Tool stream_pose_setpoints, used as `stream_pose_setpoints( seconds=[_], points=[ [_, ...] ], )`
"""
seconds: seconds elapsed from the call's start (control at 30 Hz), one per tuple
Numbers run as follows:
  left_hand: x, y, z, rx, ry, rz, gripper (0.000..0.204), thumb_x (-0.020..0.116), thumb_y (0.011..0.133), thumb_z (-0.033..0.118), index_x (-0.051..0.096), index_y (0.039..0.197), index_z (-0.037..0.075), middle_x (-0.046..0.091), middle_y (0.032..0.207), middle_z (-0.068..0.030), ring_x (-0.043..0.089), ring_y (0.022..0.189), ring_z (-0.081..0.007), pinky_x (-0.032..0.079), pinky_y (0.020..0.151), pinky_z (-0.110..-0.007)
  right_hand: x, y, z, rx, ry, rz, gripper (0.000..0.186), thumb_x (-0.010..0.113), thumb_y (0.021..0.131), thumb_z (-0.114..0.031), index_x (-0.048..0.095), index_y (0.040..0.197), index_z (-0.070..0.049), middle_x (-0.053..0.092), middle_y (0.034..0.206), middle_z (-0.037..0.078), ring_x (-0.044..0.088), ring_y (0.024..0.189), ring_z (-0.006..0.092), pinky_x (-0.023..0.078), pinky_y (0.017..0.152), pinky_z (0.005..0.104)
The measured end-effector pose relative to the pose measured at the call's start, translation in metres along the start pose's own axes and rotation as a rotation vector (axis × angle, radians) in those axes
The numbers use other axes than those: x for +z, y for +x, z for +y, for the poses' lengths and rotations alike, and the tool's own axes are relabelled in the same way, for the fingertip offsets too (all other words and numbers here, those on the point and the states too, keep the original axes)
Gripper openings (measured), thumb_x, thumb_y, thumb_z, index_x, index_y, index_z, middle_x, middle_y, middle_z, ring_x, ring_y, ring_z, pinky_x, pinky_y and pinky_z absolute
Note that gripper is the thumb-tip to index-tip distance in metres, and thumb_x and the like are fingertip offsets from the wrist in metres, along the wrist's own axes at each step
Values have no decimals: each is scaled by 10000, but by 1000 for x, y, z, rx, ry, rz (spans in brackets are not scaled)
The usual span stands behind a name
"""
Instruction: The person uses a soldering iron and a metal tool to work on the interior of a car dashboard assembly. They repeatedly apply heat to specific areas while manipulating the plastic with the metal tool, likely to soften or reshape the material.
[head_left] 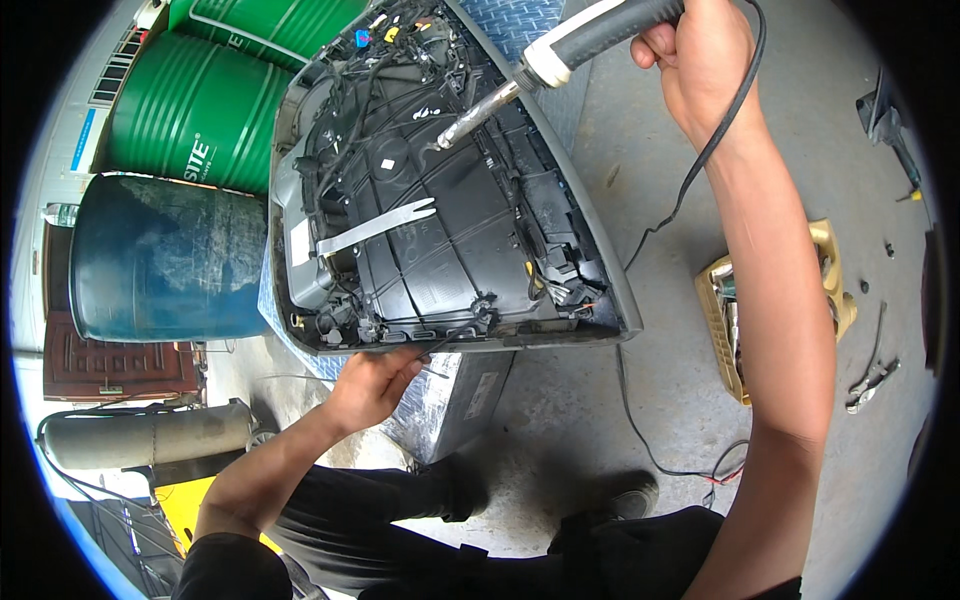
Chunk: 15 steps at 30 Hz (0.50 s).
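A large dark plastic panel [430,265], perhaps a car door trim seen from its back, lies before me, full of clips, wiring and ribs. My right hand [705,65] is closed around a hot-air gun [600,45] with a black grip, pale collar and metal tube. Its tube tip hangs over or touches the panel's upper middle; I cannot tell which. At the near edge, my left hand [375,388] pinches a thin black rod [440,345], which runs up toward the panel's lower rim. A flat grey forked bar [375,228] lies across the panel.
A metal-clad box [450,405] supports the panel. Green drums [200,110] and a blue drum [170,258] stand at left, above a grey tank [150,437]. At right are a yellow tool case [722,330] and pliers [872,385]. A black cord [685,195] trails across the floor.
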<state>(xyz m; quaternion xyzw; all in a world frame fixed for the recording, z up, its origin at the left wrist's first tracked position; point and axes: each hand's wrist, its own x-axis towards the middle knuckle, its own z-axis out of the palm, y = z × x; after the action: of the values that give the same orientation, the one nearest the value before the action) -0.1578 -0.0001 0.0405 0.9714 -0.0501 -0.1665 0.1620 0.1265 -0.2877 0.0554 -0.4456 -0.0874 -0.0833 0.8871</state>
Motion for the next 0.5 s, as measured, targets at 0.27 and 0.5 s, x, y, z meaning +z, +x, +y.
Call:
stream_pose_setpoints(
  seconds=[0.27, 0.5],
  points=[
    [-2, 3, -1, -59, 18, -33, 134, 570, 932, 103, 639, 997, 10, 647, 788, -184, 641, 668, -352, 496, 574, -383, 0, -2, -3, 20, 4, 16, 312, 537, 865, -291, 589, 729, -15, 472, 562, 21, 398, 429, 108, 361, 400, 267],
    [4, 2, -3, 5, 20, 31, 133, 568, 928, 121, 631, 986, 21, 623, 715, -174, 625, 646, -363, 489, 568, -419, -2, -3, -7, 1, -6, 14, 309, 539, 858, -288, 591, 719, -17, 464, 553, 24, 394, 428, 111, 356, 399, 268]
  ],
)
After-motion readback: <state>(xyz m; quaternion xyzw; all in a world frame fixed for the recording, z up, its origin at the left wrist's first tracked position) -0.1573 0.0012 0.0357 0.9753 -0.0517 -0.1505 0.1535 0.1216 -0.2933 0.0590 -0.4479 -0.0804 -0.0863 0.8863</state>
